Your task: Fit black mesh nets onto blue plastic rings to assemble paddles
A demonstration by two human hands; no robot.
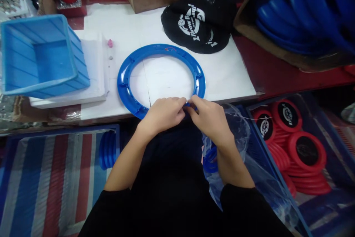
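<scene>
An open-channelled blue plastic ring lies on the white work surface, with small posts inside it and a little reddish wire piece in its far side. Over the near right part of the rim, my left hand is closed, thumb and forefinger pinched together at the ring. Right beside it, my right hand is closed too, its fingertips meeting the left ones at the rim. The fingers cover that stretch of the ring, and whether a small part is between them cannot be seen.
A light-blue bin stands at left, a box of pink pieces at the back. Black printed fabric discs lie behind the ring. Blue rings fill a carton at right; red rings lie in a crate below.
</scene>
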